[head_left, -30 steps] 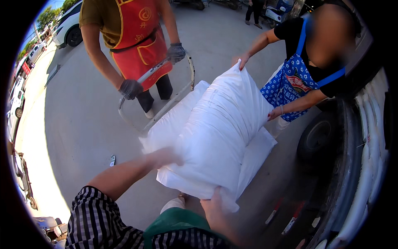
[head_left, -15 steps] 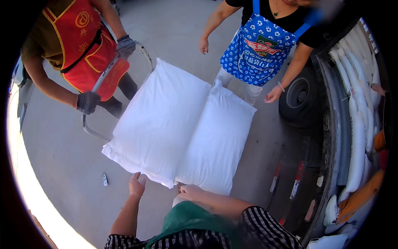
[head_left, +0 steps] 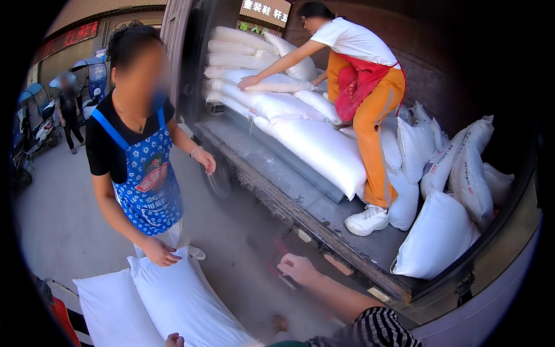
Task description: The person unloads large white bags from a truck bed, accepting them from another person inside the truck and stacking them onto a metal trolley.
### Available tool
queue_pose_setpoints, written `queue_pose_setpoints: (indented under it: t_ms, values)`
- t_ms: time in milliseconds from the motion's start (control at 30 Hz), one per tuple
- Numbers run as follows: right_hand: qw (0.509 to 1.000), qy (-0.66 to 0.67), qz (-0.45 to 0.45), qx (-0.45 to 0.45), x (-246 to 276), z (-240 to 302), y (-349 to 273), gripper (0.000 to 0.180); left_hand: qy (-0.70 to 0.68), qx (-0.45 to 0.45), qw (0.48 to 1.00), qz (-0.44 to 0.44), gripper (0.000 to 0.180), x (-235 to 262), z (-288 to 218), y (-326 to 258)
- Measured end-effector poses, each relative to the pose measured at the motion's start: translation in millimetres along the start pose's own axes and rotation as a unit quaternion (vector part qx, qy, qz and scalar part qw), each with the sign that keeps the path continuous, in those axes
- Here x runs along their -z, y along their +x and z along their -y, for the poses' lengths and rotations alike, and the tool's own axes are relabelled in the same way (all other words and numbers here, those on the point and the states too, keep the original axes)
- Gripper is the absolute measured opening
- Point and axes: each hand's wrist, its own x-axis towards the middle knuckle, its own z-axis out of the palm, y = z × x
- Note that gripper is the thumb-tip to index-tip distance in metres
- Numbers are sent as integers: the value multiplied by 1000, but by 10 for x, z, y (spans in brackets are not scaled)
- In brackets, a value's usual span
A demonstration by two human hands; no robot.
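My right hand (head_left: pixel 296 269) is raised off the sacks, between them and the truck bed's edge, its fingers curled in with nothing visible in them. Only the knuckles and fingertips of my left hand (head_left: pixel 174 340) show at the bottom edge, over the near white sack (head_left: pixel 185 295); whether it grips is hidden. A second white sack (head_left: pixel 113 306) lies alongside to the left. A co-worker's hand (head_left: pixel 162 252) hovers at or touches the far end of the near sack; I cannot tell which.
The truck bed (head_left: pixel 248 159) on the right carries stacked white sacks (head_left: pixel 312 147) and a leaning sack (head_left: pixel 436 234). A person in orange trousers (head_left: pixel 373 139) bends over the stack. The co-worker in a blue apron (head_left: pixel 151 179) stands left. Scooters (head_left: pixel 43 124) are parked behind.
The view has swung right and up to the truck. My right hand has left the sacks' near edge and risen to the right. My left hand is now mostly out of view.
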Motion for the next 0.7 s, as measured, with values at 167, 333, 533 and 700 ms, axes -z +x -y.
queue_pose_setpoints:
  t_ms: [167, 333, 533, 700]
  values:
    - [984, 129, -121, 19, 1293, -387, 764, 13, -93, 33, 991, 94, 50, -849, -1245, 371]
    - [936, 247, -224, 110, 2566, -620, 1679, 10, -181, 9, 980, 76, 24, -1364, -2964, 417]
    - [896, 219, -361, 135, 3531, -446, 2013, 9, -207, -115, 952, 193, 32, -1758, -4403, 747]
    - [878, 126, -438, 144, 3858, -522, 2213, 12, -139, -235, 927, 256, 42, -2028, -5500, 913]
